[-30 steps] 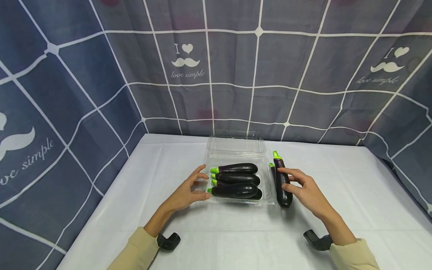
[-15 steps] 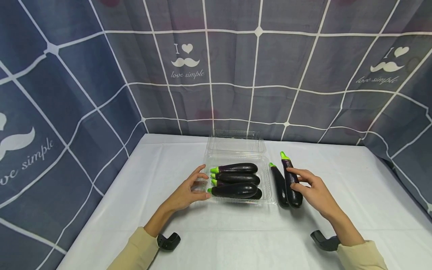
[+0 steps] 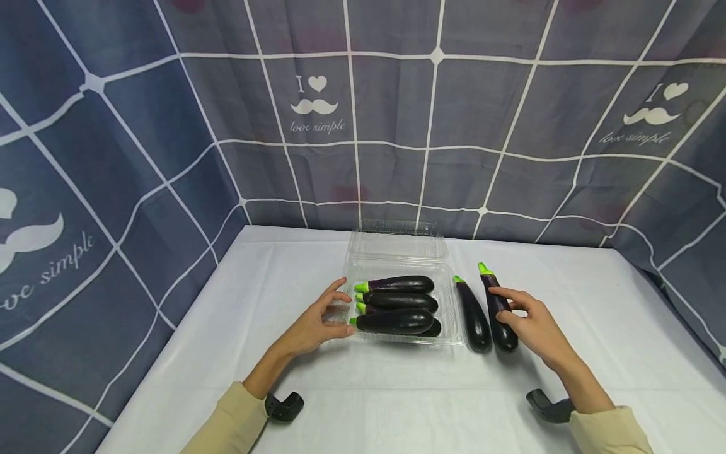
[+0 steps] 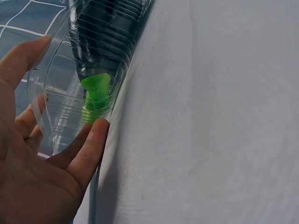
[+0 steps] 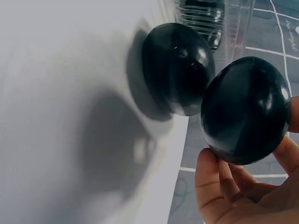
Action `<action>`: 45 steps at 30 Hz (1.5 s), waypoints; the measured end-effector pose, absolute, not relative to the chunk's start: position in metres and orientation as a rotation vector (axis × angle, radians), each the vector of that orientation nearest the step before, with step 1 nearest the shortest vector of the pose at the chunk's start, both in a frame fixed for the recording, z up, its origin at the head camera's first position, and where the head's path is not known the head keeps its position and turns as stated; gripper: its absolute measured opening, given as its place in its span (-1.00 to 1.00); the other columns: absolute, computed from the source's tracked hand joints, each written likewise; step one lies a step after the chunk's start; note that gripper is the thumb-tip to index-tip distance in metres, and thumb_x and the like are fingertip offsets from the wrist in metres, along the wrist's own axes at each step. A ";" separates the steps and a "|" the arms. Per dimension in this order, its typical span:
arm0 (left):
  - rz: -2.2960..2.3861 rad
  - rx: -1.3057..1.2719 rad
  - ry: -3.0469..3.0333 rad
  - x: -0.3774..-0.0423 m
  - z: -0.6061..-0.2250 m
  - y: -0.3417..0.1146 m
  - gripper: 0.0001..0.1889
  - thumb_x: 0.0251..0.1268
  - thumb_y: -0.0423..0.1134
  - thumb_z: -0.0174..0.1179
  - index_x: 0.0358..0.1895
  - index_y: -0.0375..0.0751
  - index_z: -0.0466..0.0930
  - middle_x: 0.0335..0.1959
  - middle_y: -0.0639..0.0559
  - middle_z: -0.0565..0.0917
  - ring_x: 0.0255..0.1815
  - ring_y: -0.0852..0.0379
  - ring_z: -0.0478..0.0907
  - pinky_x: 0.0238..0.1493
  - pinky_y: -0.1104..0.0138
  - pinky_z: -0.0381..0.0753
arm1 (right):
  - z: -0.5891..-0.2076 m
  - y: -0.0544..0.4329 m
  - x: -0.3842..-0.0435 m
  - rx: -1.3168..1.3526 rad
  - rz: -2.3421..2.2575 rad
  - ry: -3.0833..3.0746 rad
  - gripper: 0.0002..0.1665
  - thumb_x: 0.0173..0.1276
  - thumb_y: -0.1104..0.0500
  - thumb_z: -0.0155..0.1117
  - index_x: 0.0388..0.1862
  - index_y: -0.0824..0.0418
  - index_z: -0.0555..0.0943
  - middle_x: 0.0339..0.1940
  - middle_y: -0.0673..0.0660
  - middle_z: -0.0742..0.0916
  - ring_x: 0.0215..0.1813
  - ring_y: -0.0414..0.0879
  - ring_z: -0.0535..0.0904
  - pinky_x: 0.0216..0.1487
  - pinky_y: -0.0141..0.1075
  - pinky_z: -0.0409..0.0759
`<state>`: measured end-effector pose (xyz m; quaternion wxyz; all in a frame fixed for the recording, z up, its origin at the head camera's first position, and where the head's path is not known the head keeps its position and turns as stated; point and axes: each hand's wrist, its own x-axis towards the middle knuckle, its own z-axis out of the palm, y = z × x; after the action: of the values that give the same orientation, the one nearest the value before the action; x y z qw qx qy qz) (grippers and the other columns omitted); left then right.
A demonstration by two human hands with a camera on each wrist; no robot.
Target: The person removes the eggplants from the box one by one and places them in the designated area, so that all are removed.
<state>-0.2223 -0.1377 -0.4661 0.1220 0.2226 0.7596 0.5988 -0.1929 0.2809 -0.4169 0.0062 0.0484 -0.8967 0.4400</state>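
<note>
My right hand grips a dark purple eggplant with a bright green stem, thumb and fingers on its sides. In the right wrist view this eggplant hangs above the table, its shadow apart from it. A second eggplant lies on the table just to its left, beside a clear plastic clamshell box. Several eggplants lie sideways in the box, green stems to the left. My left hand rests at the box's left end, fingers spread; in the left wrist view its fingertips touch the clear wall.
The box's clear lid stands folded back behind it. A white cloth covers the table. Grey-blue checked curtains rise at the back and both sides. A black device sits on each wrist.
My right hand has carried its eggplant rightward, away from the box and from over the second eggplant, which now shows whole. The left hand has stayed at the box.
</note>
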 end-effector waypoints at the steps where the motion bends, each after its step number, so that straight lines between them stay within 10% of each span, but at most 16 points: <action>1: 1.749 0.648 2.214 -0.222 -0.466 -0.138 -0.45 0.23 -0.30 0.39 0.22 -0.35 0.37 0.61 -0.02 -0.12 0.44 -0.34 0.14 0.20 0.04 0.48 | -0.418 0.281 -0.193 0.154 1.377 -2.811 -0.40 0.36 0.30 0.15 0.40 0.26 0.43 0.34 0.38 0.45 0.23 0.30 0.36 -0.02 0.06 0.43; 45: 1.739 0.621 2.222 -0.223 -0.466 -0.137 -0.46 0.20 -0.31 0.41 0.20 -0.32 0.40 0.60 0.10 -0.09 0.43 -0.29 0.18 0.20 0.05 0.49 | -0.440 0.288 -0.220 0.299 1.263 -2.924 -0.45 0.25 0.39 0.18 0.26 0.38 0.52 0.15 0.39 0.61 -0.06 0.06 0.53 -0.23 -0.27 0.50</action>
<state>-0.2230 -0.1371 -0.4661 0.1258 0.2134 0.7629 0.5972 -0.2196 0.2876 -0.4396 -0.0289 0.0935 -0.9137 0.3945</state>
